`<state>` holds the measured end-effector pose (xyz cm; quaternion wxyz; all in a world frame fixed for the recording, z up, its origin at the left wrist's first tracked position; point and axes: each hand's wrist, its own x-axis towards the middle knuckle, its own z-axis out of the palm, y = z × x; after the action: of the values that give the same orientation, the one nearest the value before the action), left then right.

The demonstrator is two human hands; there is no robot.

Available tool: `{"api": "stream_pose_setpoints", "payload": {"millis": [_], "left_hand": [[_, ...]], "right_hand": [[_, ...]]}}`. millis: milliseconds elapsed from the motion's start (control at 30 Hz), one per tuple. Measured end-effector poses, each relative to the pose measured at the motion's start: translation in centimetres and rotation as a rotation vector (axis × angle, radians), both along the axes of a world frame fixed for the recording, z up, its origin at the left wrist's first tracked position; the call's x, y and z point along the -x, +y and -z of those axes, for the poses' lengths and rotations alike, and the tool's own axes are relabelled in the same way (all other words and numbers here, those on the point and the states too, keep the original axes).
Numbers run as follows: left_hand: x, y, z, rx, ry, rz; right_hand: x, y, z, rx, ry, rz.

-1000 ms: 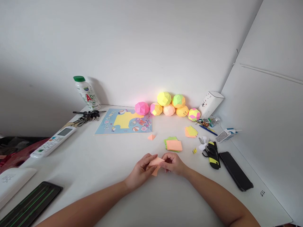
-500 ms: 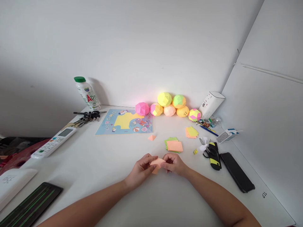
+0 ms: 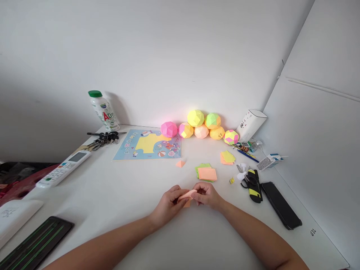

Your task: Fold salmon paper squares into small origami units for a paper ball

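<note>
Between my hands is a peach sheet of paper [image 3: 188,194], bent over along its length above the table. My left hand [image 3: 168,204] pinches its left part between thumb and fingers. My right hand [image 3: 207,195] grips the right end, its fingers curled behind the paper. A peach flap [image 3: 185,203] shows below the left thumb; whether it belongs to the same sheet I cannot tell. Just beyond my hands lies a stack of peach and green paper [image 3: 207,174], and left of it a small folded peach piece [image 3: 180,164].
Several faceted paper balls [image 3: 195,118] sit against the wall. A blue printed card [image 3: 132,150] lies left of them. On the right are yellow and peach papers [image 3: 227,157], a black and yellow cutter [image 3: 254,187] and a black phone case [image 3: 281,205]. A remote [image 3: 64,169] lies left.
The peach paper is bent over further and looks narrower between my fingers. My left fingers have shifted slightly along it; the right hand has hardly moved.
</note>
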<state>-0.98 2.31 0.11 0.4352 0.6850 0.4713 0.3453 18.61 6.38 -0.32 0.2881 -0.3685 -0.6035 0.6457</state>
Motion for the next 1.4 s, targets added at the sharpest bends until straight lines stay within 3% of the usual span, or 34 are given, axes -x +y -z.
{"api": "stream_pose_setpoints", "payload": {"millis": [1400], "left_hand": [[-0.02,0.07,-0.85,0.013,-0.068,0.023]], "right_hand": [[0.52,-0.01,-0.03,-0.055,0.08,0.061]]}}
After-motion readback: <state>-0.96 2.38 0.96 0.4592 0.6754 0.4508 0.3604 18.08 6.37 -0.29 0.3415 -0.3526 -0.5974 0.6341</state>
